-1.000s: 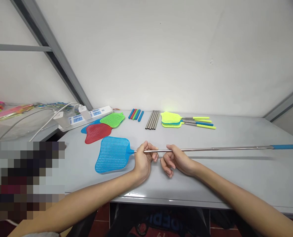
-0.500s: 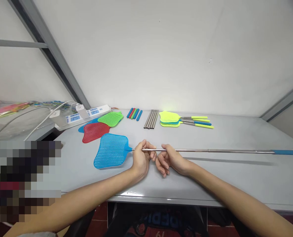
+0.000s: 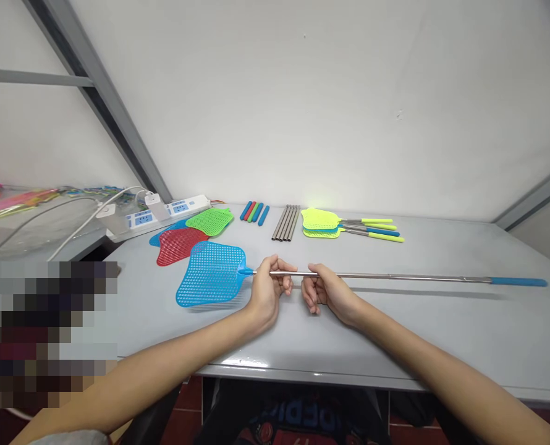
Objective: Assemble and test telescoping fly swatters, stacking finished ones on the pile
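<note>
A blue fly swatter (image 3: 211, 274) with a long extended metal rod and a blue grip at its far right end is held a little above the grey table (image 3: 442, 334). My left hand (image 3: 266, 288) is closed on the rod just right of the mesh head. Close beside it, my right hand (image 3: 327, 292) is also closed on the rod. The rod runs level to the right past both hands.
Loose red, green and blue mesh heads (image 3: 182, 240) lie at the back left by a white power strip (image 3: 159, 214). Coloured grips (image 3: 255, 212), several metal rods (image 3: 286, 223) and finished yellow swatters (image 3: 344, 225) line the wall. A blurred patch covers the lower left.
The swatter has moved a little to the left, so more of its blue grip shows on the right. Both hands stay closed on the rod, close together.
</note>
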Motion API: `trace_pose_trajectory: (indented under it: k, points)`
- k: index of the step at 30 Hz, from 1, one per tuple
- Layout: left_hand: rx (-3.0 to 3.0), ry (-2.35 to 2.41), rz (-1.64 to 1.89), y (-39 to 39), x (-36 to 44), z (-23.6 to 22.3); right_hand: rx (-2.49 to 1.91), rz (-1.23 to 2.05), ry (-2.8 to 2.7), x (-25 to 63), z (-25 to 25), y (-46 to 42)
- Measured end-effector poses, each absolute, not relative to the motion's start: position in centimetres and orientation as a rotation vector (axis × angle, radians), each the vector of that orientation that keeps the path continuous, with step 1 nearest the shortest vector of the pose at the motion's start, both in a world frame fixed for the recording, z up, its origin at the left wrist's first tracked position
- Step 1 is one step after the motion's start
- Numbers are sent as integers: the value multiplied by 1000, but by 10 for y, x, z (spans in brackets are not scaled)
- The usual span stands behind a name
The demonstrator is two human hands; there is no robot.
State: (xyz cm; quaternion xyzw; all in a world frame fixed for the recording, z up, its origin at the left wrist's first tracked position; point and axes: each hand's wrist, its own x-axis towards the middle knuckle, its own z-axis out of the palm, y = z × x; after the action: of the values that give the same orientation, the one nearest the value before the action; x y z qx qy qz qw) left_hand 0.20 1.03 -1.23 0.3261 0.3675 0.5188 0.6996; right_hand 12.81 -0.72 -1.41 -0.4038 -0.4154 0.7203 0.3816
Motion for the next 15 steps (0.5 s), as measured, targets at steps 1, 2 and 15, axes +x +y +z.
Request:
trace_pose_trajectory:
  k: [1, 2, 15]
  points:
    - [734, 824, 1167, 11, 2, -12, -1044, 1808, -1037, 129, -13, -7]
    - [740, 826, 1167, 11, 2, -12, -1054, 1781, -1014, 130, -12, -6]
    - [562, 678, 1340, 19, -3, -11, -1068, 1547, -1013, 140, -4, -3]
